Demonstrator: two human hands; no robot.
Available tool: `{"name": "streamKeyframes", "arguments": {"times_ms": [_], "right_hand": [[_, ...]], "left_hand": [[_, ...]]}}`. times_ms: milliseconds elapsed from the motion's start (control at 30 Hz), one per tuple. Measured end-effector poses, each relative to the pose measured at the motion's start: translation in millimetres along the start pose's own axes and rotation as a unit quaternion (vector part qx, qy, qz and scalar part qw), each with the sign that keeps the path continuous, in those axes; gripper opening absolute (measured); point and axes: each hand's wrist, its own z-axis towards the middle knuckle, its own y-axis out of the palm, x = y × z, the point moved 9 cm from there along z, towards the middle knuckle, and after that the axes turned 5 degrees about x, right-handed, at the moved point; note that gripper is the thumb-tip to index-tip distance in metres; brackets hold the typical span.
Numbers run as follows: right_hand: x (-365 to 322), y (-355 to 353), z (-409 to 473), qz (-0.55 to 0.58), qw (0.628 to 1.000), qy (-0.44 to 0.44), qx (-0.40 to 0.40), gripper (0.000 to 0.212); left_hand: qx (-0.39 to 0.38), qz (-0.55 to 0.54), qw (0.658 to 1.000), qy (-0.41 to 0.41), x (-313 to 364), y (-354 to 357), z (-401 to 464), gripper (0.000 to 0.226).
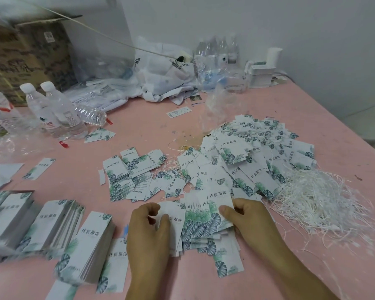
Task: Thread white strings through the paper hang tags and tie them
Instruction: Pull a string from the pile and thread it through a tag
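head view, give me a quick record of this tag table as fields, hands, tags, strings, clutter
surface: pink table
left hand: gripping a fanned bunch of hang tags
right hand: pinching the same bunch, thumb on top
strung tags: heap of tags with strings, right of centre
white strings: loose pile, right of the hands
unstrung stock: neat tag stacks, left
clutter: water bottles, cardboard box, plastic bags at the back
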Motion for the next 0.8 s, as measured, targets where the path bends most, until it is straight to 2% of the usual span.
{"name": "streamKeyframes", "arguments": {"times_ms": [100, 200, 333, 433, 533, 667, 800], "right_hand": [[0, -2, 0, -0.015, 1.0, -0.016, 0.015, 0.042], [-4, -5, -1, -0.044, 0.998, -0.036, 0.031, 0.027], [-14, -9, -3, -0.105, 0.99, -0.062, 0.07, 0.03], [-8, -9, -4, 0.05, 0.997, -0.02, 0.059, 0.032], [3, -21, -4, 0.167, 0.983, 0.024, 0.073, 0.019], [16, -38, -9, 0.183, 0.977, 0.022, 0.11, 0.01], [20, -34, -12, 0.152, 0.983, 0.007, 0.101, 0.01]], "left_hand": [[-0.017, 0.028, 0.999, -0.001, -2, 2, 3, 0.027], [-0.037, 0.063, 0.997, 0.009, -1, 4, 2, 0.036], [-0.054, 0.106, 0.992, 0.03, 3, 7, -2, 0.042], [-0.066, 0.117, 0.99, 0.032, 2, 8, -1, 0.046], [-0.075, 0.107, 0.991, 0.022, -1, 9, 2, 0.05], [-0.082, 0.094, 0.992, 0.003, -7, 8, 6, 0.053], [-0.066, 0.1, 0.993, 0.011, -6, 5, 6, 0.057]]}}
